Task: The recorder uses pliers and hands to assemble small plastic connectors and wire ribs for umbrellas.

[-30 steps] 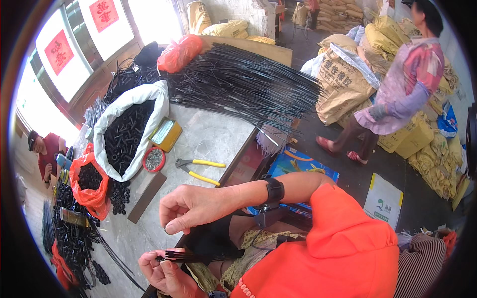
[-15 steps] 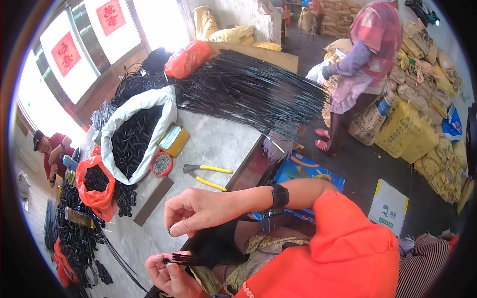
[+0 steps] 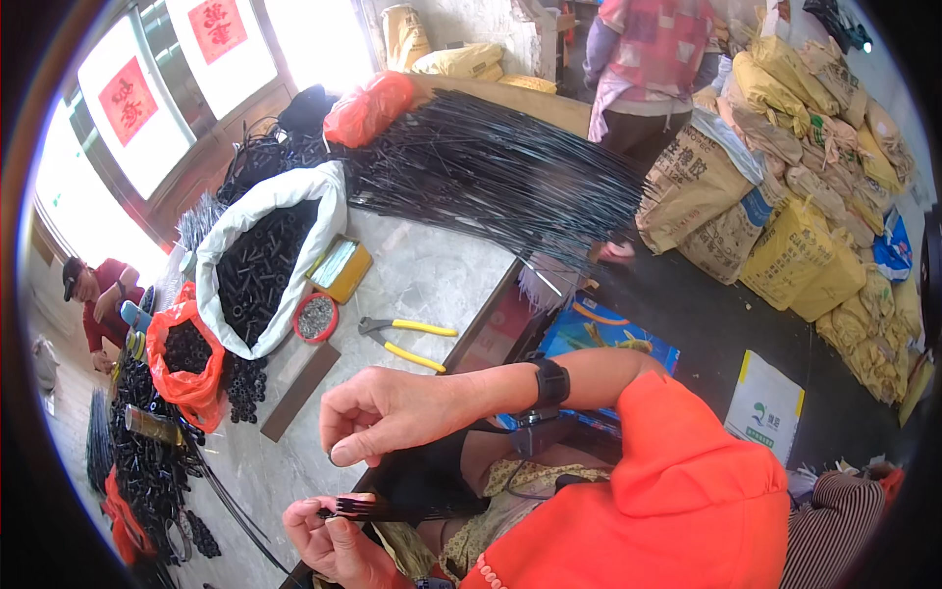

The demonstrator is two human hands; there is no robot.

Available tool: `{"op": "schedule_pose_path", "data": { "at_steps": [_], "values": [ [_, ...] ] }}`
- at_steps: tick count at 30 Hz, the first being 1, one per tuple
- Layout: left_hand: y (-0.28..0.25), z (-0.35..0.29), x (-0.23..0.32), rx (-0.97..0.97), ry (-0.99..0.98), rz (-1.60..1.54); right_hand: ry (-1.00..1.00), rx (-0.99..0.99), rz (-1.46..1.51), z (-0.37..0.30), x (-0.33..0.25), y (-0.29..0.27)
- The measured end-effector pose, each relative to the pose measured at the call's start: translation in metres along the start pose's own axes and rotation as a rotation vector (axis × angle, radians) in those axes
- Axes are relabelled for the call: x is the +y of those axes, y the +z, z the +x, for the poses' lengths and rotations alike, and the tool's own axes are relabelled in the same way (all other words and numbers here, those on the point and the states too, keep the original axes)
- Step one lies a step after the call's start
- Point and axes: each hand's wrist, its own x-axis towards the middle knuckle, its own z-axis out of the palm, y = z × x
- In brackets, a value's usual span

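A bundle of thin black rods (image 3: 368, 507) is gripped near the lower edge by the left hand (image 3: 334, 540), partly cut off there. Just above, the right hand (image 3: 388, 414) is pinched shut; what it holds cannot be made out. Farther off, yellow-handled pliers (image 3: 407, 340) lie on the surface (image 3: 432, 275).

Yellow-handled pliers (image 3: 410, 341), white sack of black tubes (image 3: 263, 263), orange bag (image 3: 186, 353)
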Motion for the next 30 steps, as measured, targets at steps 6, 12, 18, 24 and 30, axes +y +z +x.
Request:
{"op": "schedule_pose_path", "data": {
  "at_steps": [6, 12, 18, 24, 30],
  "values": [
    [0.000, -0.001, 0.001, 0.006, 0.011, -0.015, 0.003, 0.000, 0.012, -0.001, 0.004, 0.003],
    [0.004, -0.001, 0.000, -0.018, 0.028, -0.008, 0.011, 0.012, 0.010, -0.005, 0.004, 0.001],
    [0.000, -0.003, -0.004, 0.028, 0.043, 0.028, -0.005, 0.015, 0.008, -0.002, 0.004, 0.004],
    [0.004, 0.003, -0.010, 0.067, -0.008, -0.093, 0.053, 0.040, -0.188, -0.002, -0.009, -0.003],
    [-0.013, -0.002, -0.011, -0.018, 0.029, -0.144, 0.071, -0.016, -0.196, 0.015, -0.012, 0.013]
  ]
}}
